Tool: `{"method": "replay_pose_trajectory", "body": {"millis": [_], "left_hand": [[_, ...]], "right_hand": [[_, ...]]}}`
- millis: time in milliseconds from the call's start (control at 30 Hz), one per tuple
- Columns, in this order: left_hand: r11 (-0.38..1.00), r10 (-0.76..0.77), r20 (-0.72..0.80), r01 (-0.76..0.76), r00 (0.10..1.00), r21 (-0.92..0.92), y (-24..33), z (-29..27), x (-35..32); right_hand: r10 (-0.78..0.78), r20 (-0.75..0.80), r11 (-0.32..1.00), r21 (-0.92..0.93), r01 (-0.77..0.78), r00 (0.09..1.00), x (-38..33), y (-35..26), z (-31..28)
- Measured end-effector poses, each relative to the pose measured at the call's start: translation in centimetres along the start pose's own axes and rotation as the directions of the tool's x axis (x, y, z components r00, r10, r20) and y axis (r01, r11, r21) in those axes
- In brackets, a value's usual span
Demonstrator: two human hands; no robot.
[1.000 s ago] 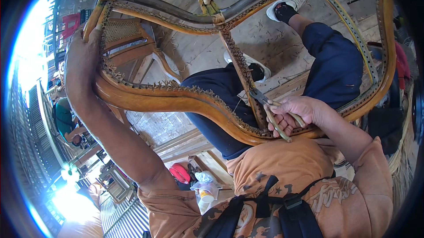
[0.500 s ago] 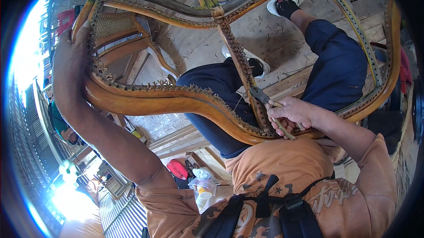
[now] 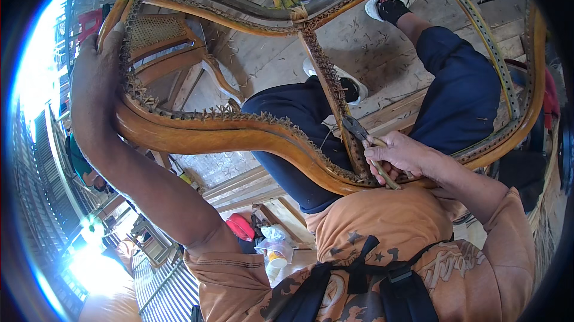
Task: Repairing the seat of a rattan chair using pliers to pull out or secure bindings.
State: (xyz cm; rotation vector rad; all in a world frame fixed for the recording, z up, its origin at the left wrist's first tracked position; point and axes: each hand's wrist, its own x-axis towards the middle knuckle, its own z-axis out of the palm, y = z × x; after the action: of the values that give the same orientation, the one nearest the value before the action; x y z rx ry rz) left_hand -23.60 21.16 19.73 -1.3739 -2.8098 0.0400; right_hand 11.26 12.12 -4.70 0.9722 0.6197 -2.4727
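Observation:
A curved wooden chair frame (image 3: 197,134) lies across my lap, its edges lined with small holes and the frayed stubs of cut cane. My right hand (image 3: 397,153) is closed around the handles of a pair of pliers (image 3: 355,128). The dark jaws of the pliers rest at the lower part of the middle crossbar (image 3: 326,74), beside the cane stubs. At the far left, my left hand (image 3: 107,53) grips the frame's end; most of its fingers are hidden. The right section of the frame shows bare rows of holes.
Beyond the frame, a wooden chair with a woven cane panel (image 3: 156,32) stands on the plank floor (image 3: 263,65), where cane scraps are scattered. A red item (image 3: 240,227) and a plastic bag with a cup (image 3: 276,255) sit below my left arm. Another person (image 3: 89,172) is at the far left.
The whole view has shifted very slightly. Both hands keep their grips, and the pliers stay at the middle crossbar.

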Motion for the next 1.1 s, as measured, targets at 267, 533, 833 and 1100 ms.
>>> {"method": "replay_pose_trajectory", "body": {"millis": [267, 533, 833, 1100], "left_hand": [[0.997, 0.0, -0.037, 0.003, 0.999, 0.078, -0.1, 0.1, 0.0], [0.994, 0.025, -0.02, -0.023, 0.999, 0.105, 0.2, -0.6, 0.0], [0.433, 0.901, -0.049, -0.901, 0.431, 0.036, 5.2, 5.8, -11.8], [0.345, 0.865, 0.434, -0.927, 0.254, -0.146, 5.5, 18.5, -17.6]], "right_hand": [[-0.035, -0.06, 0.999, 0.001, 0.036, 0.998, 0.0, 0.3, 0.8], [-0.196, -0.117, 0.952, -0.26, 0.16, 0.974, -0.1, 1.0, 2.7], [-0.239, -0.377, 0.957, 0.066, 0.283, 0.895, -2.5, 0.4, 1.6], [-0.186, 0.136, 0.789, 0.611, 0.065, 0.973, -0.8, 2.9, 0.0]]}}
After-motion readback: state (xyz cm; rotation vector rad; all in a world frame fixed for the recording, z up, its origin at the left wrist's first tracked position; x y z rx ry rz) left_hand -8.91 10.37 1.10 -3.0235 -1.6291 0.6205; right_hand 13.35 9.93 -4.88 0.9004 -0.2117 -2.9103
